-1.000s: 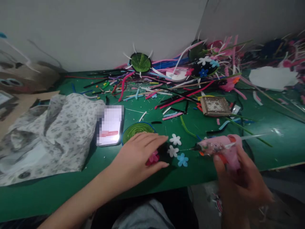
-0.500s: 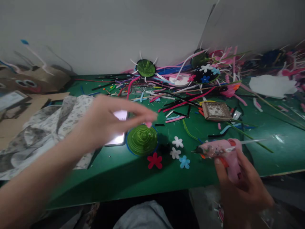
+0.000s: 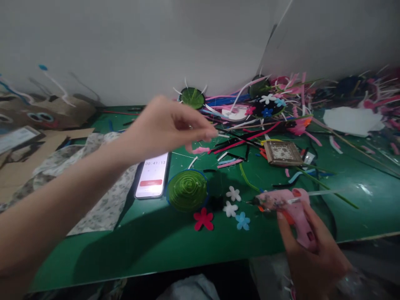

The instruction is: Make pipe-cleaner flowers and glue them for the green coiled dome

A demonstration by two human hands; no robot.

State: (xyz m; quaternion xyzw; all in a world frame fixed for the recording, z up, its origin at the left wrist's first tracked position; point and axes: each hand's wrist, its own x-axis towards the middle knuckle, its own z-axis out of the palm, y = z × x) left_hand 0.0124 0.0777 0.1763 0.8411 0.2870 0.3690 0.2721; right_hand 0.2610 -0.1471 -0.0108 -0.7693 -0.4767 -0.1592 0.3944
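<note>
My left hand (image 3: 175, 129) is raised above the back of the work area, thumb and finger pinched together; what lies between the tips is too small to make out. Just below its fingers shows a small fuzzy pink piece (image 3: 201, 150); I cannot tell whether it touches them. My right hand (image 3: 312, 241) is wrapped round a pink glue gun (image 3: 286, 200), its dark nozzle pointing left. Between the hands lies a green coiled fuzzy disc (image 3: 187, 189) with a blue rim. Beside it are a red felt flower (image 3: 203, 219), white flowers (image 3: 231, 209) and a light blue flower (image 3: 243, 221).
A lit phone (image 3: 151, 177) showing a timer lies left of the disc, beside patterned cloth (image 3: 106, 200). Behind are scattered pipe cleaners, a flower-covered black disc (image 3: 265, 109), and a small framed cardboard piece (image 3: 283, 153). A paper-bag figure (image 3: 62, 112) stands at far left.
My left hand has lifted up and away from the green disc, uncovering more of the phone. My right hand still holds the glue gun, which has shifted slightly left in view.
</note>
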